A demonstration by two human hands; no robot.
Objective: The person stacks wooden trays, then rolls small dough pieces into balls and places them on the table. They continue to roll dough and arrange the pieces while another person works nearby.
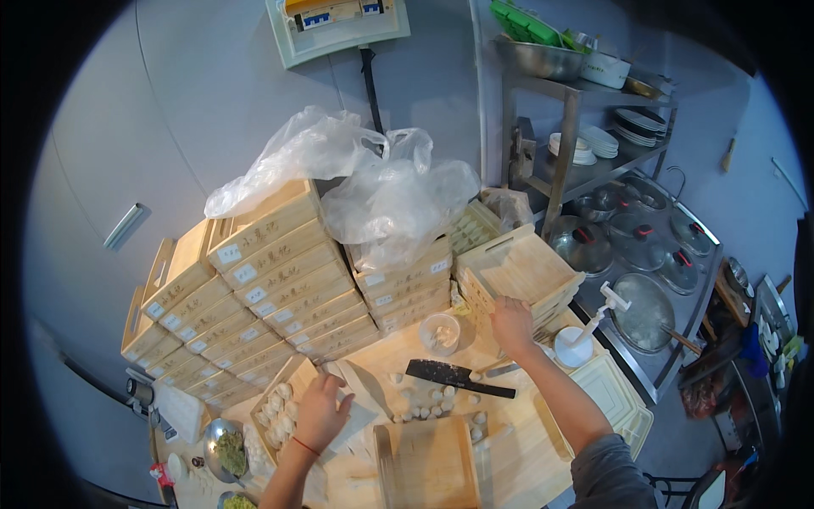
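Observation:
My right hand (512, 323) is at the near edge of the top wooden tray (524, 270) in a stack on the right; whether its fingers grip the edge is hard to tell. Over the right side of a wooden tray of dumplings (277, 413) is my left hand (323, 407), fingers apart. Between the hands a black cleaver (445, 376) lies on the wooden worktop, with several small dough pieces (435, 407) scattered below it. A bare wooden tray (427, 467) sits nearest me. Behind the cleaver stands a round tub (440, 334) with pale contents.
Stacked wooden boxes (280, 273) rise at the back left, plastic bags (400, 197) over some. A steel bowl of green filling (226, 448) is at the lower left. At right are a white pump dispenser (574, 347), plastic lids (604, 388) and a cooker with lidded pots (636, 242).

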